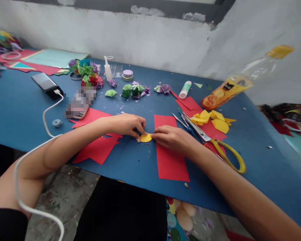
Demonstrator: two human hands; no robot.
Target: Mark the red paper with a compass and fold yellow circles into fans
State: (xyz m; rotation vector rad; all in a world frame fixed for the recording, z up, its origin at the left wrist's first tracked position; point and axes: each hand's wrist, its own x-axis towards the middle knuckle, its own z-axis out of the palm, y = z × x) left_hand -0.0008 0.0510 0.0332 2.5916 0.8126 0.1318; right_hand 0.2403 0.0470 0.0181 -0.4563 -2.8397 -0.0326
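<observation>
Near the front edge of the table (20,110), a yellow paper piece (145,138) is pinched on its left by the left hand (125,124) and on its right by the right hand (172,138); scissors (210,142) lie just beside the right wrist.

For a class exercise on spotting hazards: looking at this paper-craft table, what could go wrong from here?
1. The scissors lie right beside the right hand, blades pointing toward it; a sideways move could nick it.
2. The bottle leans near the table's far edge and might roll or fall.
3. The white cable runs across the left arm to the phone; a pull by the left hand could drag the phone while it folds the yellow paper.
</observation>
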